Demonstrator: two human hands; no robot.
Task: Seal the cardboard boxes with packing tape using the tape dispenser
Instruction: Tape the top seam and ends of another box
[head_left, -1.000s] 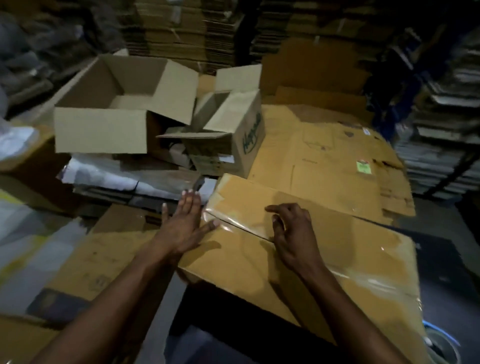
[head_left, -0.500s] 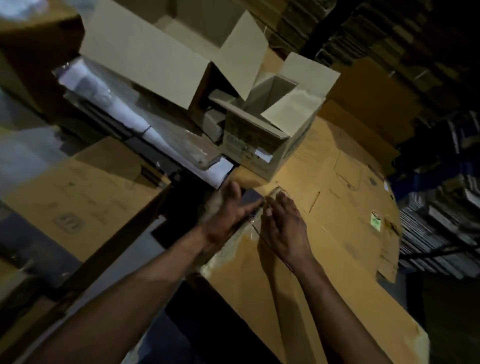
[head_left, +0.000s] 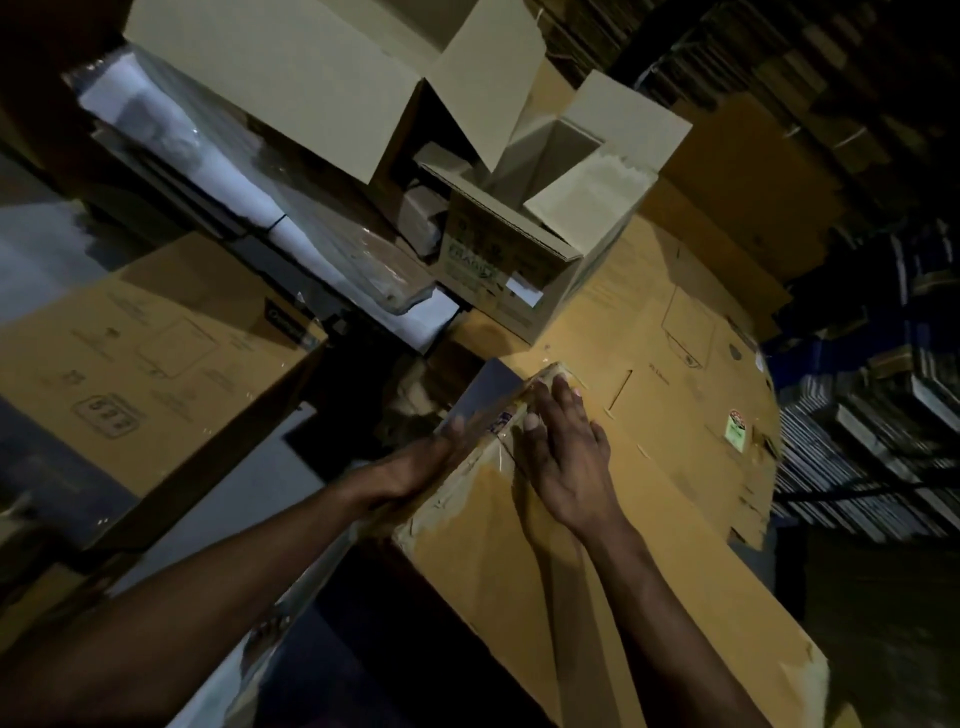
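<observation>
A flat cardboard box lies at centre, its far corner already taped. Both hands press that tape down with straight fingers — left hand on the side face, right hand on top. At twelve o'clock, two open boxes await sealing — no dispenser visible.

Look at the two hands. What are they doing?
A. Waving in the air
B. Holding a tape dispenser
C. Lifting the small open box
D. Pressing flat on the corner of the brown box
D: the left hand lies flat against the brown box side, the right hand flat on its top, at the taped corner.
</observation>
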